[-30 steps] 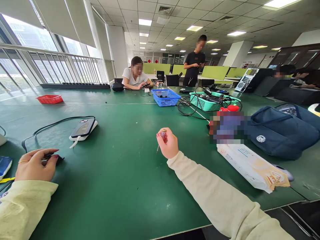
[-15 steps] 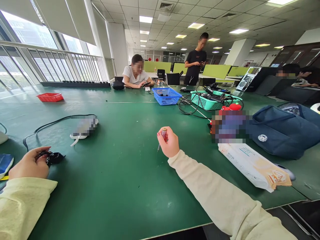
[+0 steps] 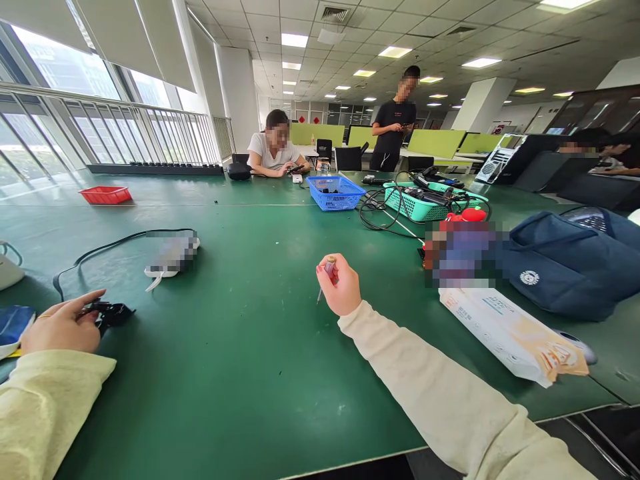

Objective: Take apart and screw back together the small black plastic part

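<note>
At the left of the green table, my left hand (image 3: 63,325) has its fingers on a small black glossy object (image 3: 117,315) whose kind I cannot make out. Part of that object is hidden under the fingers, and the index finger lies stretched over it. In front of me, my right hand (image 3: 343,287) is closed around a small screwdriver (image 3: 330,264) with a brownish translucent handle. Its thin shaft points down toward the tabletop; whether the tip touches I cannot tell.
A white item with a black strap (image 3: 165,262) lies beyond my left hand. Farther back are a red tray (image 3: 105,195), a blue basket (image 3: 336,200) and a teal basket (image 3: 420,211) with cables. A white-orange packet (image 3: 510,333) and navy bag (image 3: 575,267) lie right. Two people are across the table.
The whole view has shifted slightly. My left index finger is straighter and a little raised over the black object. My right hand keeps the screwdriver in nearly the same place.
</note>
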Tool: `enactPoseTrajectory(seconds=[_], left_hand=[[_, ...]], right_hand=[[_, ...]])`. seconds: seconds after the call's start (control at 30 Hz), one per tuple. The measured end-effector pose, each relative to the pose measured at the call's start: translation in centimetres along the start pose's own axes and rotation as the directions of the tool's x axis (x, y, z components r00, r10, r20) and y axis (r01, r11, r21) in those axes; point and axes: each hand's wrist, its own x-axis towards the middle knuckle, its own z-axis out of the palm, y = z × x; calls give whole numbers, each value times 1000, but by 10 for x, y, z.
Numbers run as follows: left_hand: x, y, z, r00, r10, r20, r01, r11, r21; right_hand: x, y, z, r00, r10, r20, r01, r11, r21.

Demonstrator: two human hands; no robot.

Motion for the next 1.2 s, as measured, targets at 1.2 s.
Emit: enactPoseTrajectory(seconds=[1.2], left_hand=[[-23, 45, -36, 987, -49, 155, 28, 991, 134]], right_hand=[[0, 1, 1, 1000, 8, 15, -9, 1000, 2]])
